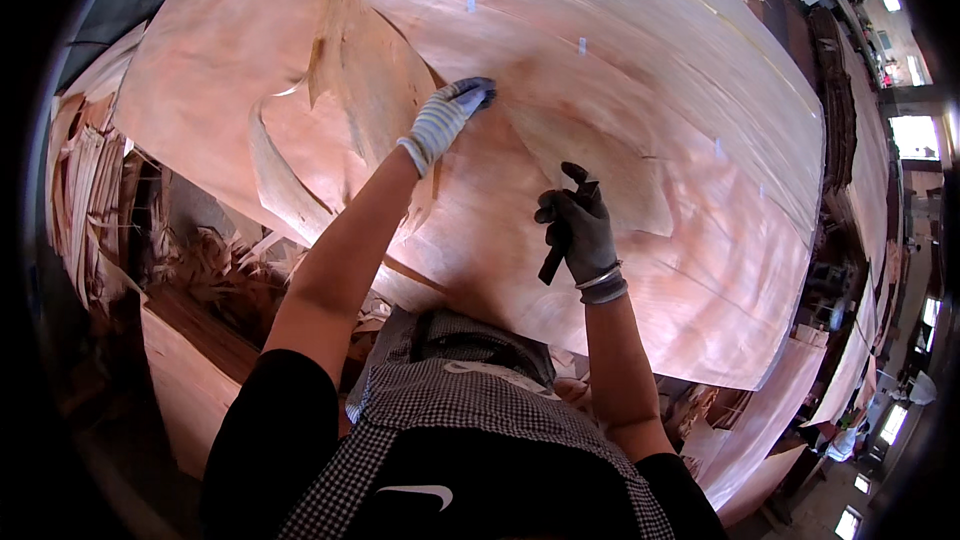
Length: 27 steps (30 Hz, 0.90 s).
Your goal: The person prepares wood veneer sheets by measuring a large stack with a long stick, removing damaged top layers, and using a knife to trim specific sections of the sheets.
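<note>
A large sheet of thin pinkish wood veneer [480, 225] spreads out in front of me. My left hand [455, 115], in a striped glove with dark fingertips, rests over the sheet near its middle. Its fingers are pressed together; whatever may be between them is hidden. Just left of it lies a loose, torn veneer piece [365, 70] with a curled strip. In a grey glove, my right hand [580, 225] is closed around a black stick-shaped tool [551, 264], held above the sheet. A paler veneer patch [610, 165] lies beyond that hand.
Small strips of pale tape [470, 2] dot the far part of the sheet. Torn veneer scraps [215, 260] are heaped below the left edge, beside a stack of sheets [190, 365]. More stacked veneer [850, 160] stands along the right.
</note>
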Tool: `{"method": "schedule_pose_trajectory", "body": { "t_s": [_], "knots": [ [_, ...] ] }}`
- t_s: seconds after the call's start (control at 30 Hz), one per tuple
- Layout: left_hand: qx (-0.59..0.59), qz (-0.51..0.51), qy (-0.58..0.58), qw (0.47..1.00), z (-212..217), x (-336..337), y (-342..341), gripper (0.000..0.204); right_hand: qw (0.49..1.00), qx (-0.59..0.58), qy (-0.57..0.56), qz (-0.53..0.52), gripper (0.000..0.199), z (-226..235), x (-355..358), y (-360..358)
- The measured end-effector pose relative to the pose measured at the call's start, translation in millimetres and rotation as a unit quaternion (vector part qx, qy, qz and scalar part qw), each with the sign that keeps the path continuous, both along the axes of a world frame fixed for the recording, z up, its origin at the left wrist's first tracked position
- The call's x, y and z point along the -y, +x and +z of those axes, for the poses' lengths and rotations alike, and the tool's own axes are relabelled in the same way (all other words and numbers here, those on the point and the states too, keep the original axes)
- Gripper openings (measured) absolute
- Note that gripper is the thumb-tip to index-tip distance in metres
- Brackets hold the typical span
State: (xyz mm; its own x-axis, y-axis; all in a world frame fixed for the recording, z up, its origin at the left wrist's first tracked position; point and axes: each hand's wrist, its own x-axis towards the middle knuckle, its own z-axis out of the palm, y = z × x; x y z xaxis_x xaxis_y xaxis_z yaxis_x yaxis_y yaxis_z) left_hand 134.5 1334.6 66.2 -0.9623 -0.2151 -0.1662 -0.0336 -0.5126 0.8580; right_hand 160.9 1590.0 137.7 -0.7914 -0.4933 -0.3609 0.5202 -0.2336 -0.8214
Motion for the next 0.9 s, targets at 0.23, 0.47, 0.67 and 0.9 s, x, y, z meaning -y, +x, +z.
{"method": "schedule_pose_trajectory", "body": {
  "t_s": [0.23,0.47,0.67,0.9],
  "knots": [
    [-0.022,0.038,-0.736,0.675,-4.3,18.7,-1.6,0.034,0.974,0.014,0.218,0.055,0.024,-28.1,23.3,-36.7],
    [-0.049,0.012,-0.789,0.612,-22.3,22.0,-18.4,0.041,0.97,-0.018,0.243,0.013,0.025,-70.5,93.0,-96.3],
    [-0.145,-0.067,-0.828,0.537,-35.4,6.6,-29.7,0.044,0.918,-0.054,0.393,0.022,0.02,-118.2,121.2,-121.4],
    [-0.14,-0.101,-0.83,0.53,-46.7,-2.2,-34.1,0.04,0.796,-0.225,0.556,0.085,0.022,-112.6,100.3,-93.3]
  ]
}}
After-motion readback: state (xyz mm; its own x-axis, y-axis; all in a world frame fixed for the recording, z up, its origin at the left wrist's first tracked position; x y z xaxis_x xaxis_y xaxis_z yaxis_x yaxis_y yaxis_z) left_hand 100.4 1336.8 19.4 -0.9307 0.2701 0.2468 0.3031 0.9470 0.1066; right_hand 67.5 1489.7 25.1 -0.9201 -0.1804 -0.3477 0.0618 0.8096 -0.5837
